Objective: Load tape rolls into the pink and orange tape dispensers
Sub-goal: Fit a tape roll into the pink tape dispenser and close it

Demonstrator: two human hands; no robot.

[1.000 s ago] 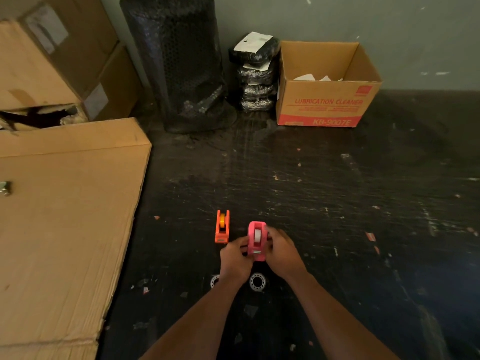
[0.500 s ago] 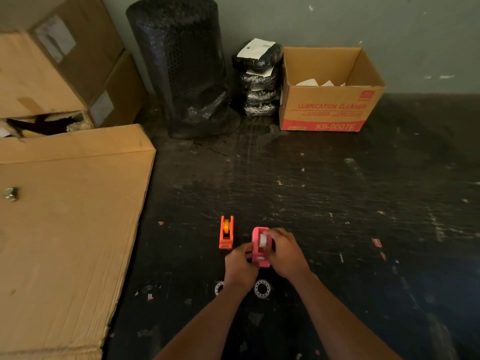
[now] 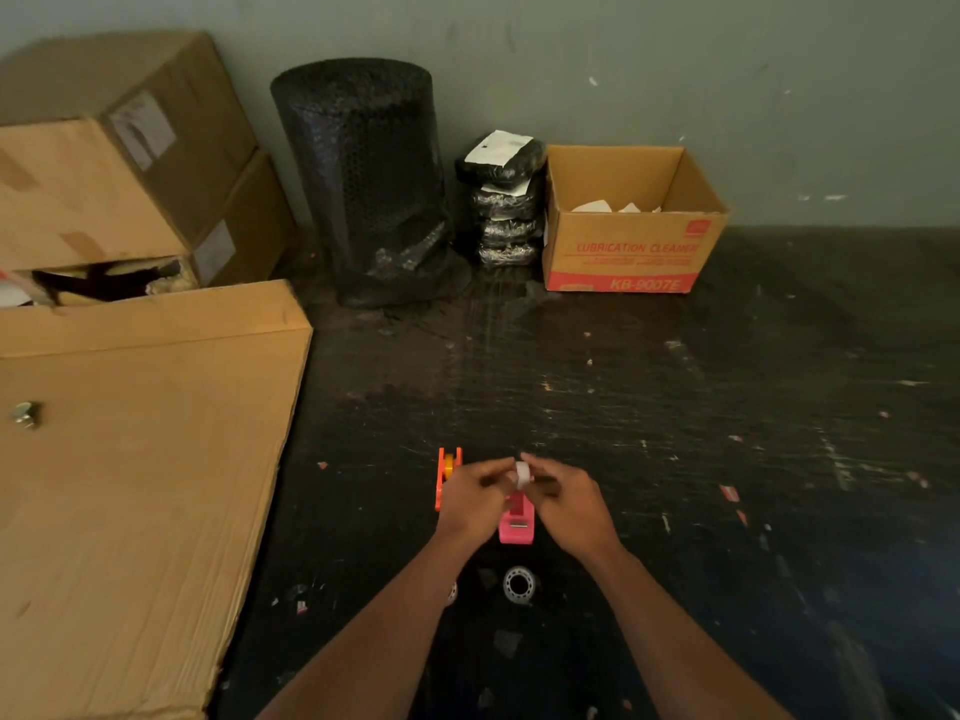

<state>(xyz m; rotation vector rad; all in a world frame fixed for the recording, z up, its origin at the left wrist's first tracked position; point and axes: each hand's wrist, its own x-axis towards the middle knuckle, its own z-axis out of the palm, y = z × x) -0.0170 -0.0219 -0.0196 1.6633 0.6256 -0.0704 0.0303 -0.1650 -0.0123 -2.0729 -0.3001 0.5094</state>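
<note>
The pink tape dispenser (image 3: 517, 522) sits on the dark floor between my wrists. Above its back end a small white tape roll (image 3: 522, 473) is pinched between my left hand (image 3: 475, 498) and my right hand (image 3: 563, 504), fingertips on both sides of it. The orange tape dispenser (image 3: 445, 472) stands just left of my left hand, partly hidden by it, with a yellow roll seated in it. A clear tape roll (image 3: 519, 584) lies flat on the floor nearer to me; another roll (image 3: 452, 592) peeks out beside my left forearm.
A large flat cardboard sheet (image 3: 130, 485) covers the floor at left, with a metal bolt (image 3: 26, 414) on it. Stacked cartons (image 3: 104, 163), a black bubble-wrap roll (image 3: 369, 179), black wrapped bundles (image 3: 506, 200) and an open "Lubrication Cleaner" box (image 3: 631, 252) line the wall.
Both hands have lifted off the pink dispenser's sides and now hold the white roll up above it. The camera view has tilted down slightly.
</note>
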